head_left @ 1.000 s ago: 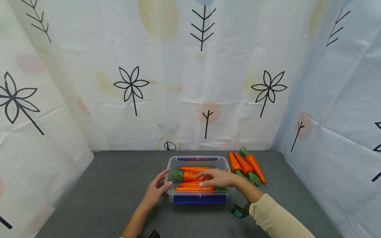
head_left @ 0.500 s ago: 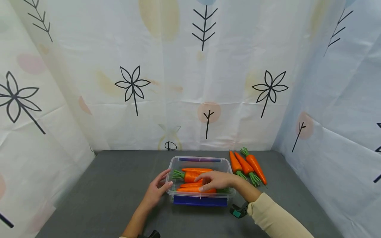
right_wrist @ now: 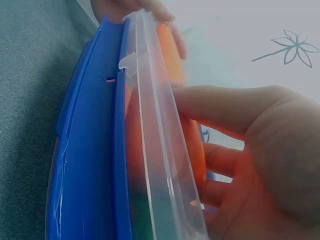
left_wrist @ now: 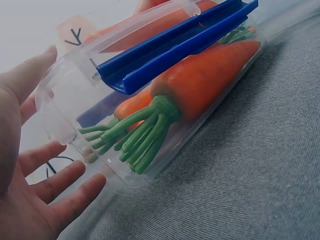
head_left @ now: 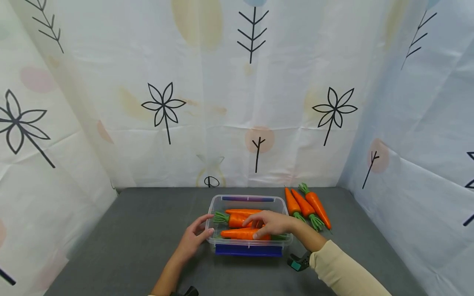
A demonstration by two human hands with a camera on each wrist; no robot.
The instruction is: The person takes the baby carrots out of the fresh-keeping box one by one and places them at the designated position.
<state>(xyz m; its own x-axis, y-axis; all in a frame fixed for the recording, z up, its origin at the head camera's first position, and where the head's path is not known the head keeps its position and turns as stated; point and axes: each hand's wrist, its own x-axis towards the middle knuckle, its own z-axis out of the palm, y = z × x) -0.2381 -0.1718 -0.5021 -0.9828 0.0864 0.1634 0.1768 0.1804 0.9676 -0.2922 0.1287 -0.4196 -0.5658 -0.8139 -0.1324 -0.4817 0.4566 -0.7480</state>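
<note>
Carrot (head_left: 238, 234) is at box's (head_left: 248, 242) front edge; box near worktop's (head_left: 159, 218) far edge. Right hand (head_left: 275, 223) pinches it; left hand (head_left: 193, 235) spread at box's left edge. Likely light, stiff, slick; best held mid-body.

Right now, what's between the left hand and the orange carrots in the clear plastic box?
The box's clear end wall, in the left wrist view.
</note>
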